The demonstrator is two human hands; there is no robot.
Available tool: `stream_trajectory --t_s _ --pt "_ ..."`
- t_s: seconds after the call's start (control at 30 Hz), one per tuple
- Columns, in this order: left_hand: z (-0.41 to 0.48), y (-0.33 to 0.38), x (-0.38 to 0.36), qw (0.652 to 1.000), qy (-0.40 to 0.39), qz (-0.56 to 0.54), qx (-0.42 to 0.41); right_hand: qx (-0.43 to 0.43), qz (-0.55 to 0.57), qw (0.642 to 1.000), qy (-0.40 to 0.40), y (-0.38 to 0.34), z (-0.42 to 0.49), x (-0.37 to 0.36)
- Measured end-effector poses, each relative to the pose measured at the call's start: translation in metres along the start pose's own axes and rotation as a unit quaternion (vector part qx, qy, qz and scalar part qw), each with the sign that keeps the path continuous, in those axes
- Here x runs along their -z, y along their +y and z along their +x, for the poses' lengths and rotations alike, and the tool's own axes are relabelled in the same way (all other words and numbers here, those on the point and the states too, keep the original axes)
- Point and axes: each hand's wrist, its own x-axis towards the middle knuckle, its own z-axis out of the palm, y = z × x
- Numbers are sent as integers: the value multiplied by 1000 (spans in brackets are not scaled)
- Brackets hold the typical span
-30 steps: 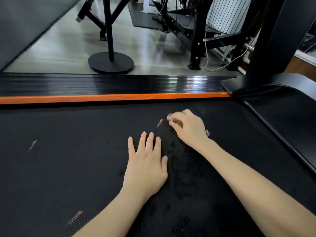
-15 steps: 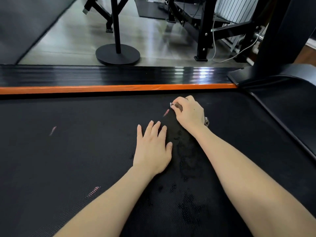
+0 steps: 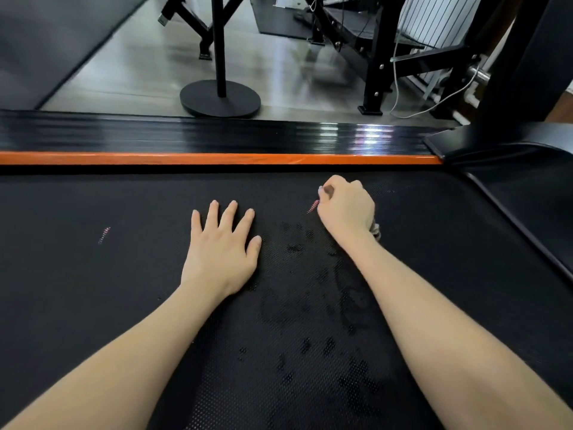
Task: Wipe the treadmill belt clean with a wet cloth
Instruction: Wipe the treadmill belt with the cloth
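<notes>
Damp patches [image 3: 310,305] darken the treadmill belt [image 3: 93,305] between the forearms. The left hand [image 3: 221,252] lies flat on it, fingers spread. Farther on, the right hand [image 3: 345,209] is balled around the wet cloth [image 3: 375,230]. A red mark [image 3: 313,207] sits just beside it on its left, likely that hand's reach.
</notes>
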Motion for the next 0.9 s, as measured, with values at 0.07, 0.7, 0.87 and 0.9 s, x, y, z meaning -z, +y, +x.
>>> stream_trajectory --t_s 0.07,0.7,0.87,0.9 --pt "-1 -2 -1 1000 5 -2 -4 40 18 999 -17 -13 -28 2" --pt "0 -2 -1 1000 20 -12 -11 171 31 984 -31 16 -61 18" --pt "0 -2 -2 1000 21 -17 -13 91 6 996 -22 -9 19 -10" --pt "1 -2 -2 999 22 -18 -14 78 8 997 -18 -15 23 -12"
